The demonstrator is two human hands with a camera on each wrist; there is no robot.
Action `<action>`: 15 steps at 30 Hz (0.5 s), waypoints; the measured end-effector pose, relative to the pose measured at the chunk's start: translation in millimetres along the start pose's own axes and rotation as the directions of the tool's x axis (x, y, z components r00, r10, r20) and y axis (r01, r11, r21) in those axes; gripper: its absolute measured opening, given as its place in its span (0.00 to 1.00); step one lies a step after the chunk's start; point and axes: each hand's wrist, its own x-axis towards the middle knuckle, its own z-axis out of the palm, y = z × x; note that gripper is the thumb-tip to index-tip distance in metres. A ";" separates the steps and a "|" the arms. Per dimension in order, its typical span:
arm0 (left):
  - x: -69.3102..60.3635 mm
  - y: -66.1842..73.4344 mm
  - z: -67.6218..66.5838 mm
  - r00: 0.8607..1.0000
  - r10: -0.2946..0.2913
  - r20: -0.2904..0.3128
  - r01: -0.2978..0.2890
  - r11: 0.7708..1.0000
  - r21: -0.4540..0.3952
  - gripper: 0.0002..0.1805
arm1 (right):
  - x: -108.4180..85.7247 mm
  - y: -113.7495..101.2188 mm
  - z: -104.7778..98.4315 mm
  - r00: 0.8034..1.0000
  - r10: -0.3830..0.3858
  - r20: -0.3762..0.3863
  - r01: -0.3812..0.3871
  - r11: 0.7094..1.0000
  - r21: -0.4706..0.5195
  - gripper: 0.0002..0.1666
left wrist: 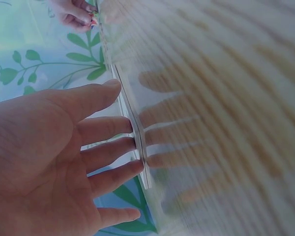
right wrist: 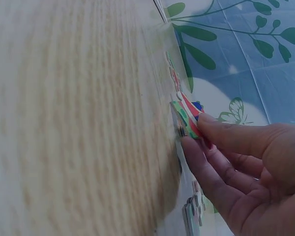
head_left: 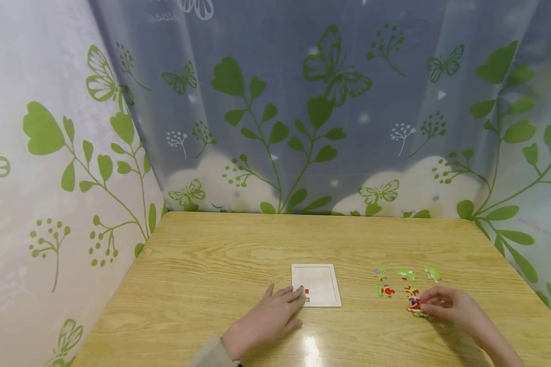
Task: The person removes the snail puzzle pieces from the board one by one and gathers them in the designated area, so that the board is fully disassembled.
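Note:
A white puzzle board (head_left: 322,285) with a raised rim lies on the table, a small red and green puzzle piece (head_left: 307,292) in its lower left. My left hand (head_left: 273,313) rests at the board's left side; in the left wrist view its extended fingers touch the board's edge (left wrist: 137,129). Off to the right, my right hand (head_left: 454,310) pinches a colourful puzzle piece (right wrist: 188,118) between thumb and fingers, with red, blue and green on it. Another red and green piece (head_left: 385,291) lies left of that hand. The left fingertips partly cover the piece in the board.
Three loose green pieces lie in a row behind the right hand: one with a pink flower (head_left: 378,272), a middle one (head_left: 406,275) and a right one (head_left: 433,275). Patterned curtains (head_left: 280,127) border the wooden table (head_left: 211,255) at its back and sides.

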 end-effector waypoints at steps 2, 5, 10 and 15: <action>-0.1 0.0 -0.2 1.000 0.000 0.001 0.000 1.000 0.005 0.31 | -1.3 1.5 0.3 1.000 -0.003 0.008 0.003 1.000 -0.004 0.16; -0.3 0.2 -0.4 1.000 -0.001 0.005 0.001 1.000 0.009 0.31 | -3.5 1.8 0.0 1.000 -0.002 0.011 0.002 1.000 -0.023 0.16; -0.6 0.9 -0.7 1.000 -0.006 0.006 0.006 1.000 0.005 0.31 | -4.9 -0.7 -0.6 0.999 -0.016 0.033 0.018 0.998 -0.065 0.14; -0.1 1.1 -0.7 1.000 -0.004 0.001 0.004 1.000 0.006 0.31 | -4.6 -3.4 -1.2 0.999 -0.008 0.036 0.012 0.994 -0.105 0.13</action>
